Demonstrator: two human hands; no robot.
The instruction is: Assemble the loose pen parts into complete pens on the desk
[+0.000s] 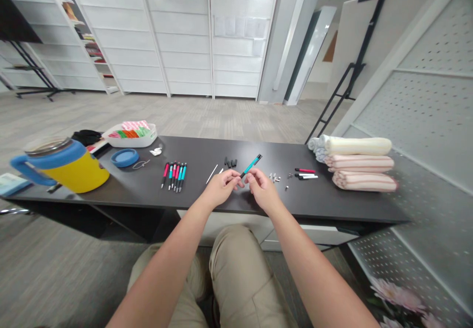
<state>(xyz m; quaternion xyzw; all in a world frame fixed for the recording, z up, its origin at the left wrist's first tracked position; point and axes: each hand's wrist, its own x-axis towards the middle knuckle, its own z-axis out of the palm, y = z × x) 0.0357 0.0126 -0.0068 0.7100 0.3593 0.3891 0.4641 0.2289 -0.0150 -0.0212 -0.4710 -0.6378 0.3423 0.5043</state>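
Note:
A teal pen (pixel 253 163) with black ends slants up between my two hands, above the front middle of the dark table. My left hand (pixel 222 188) is closed on its lower black part. The fingers of my right hand (pixel 261 186) are pinched together by that same lower end; what lies between them is too small to tell. Left of the hands, several red and teal pens (pixel 174 176) lie in a row. Thin white refills (pixel 212 174) and short black grips (pixel 231 162) are close to my left hand. Small silver pieces (pixel 274 177) lie beyond my right hand.
Red, black and white pen barrels (pixel 306 174) lie to the right, before a stack of rolled towels (pixel 360 163). At the left stand a yellow and blue mug (pixel 77 168), a blue lid (pixel 124 157) and a white basket (pixel 136 142) of colourful packets. The table (pixel 207 201) ends close before my knees.

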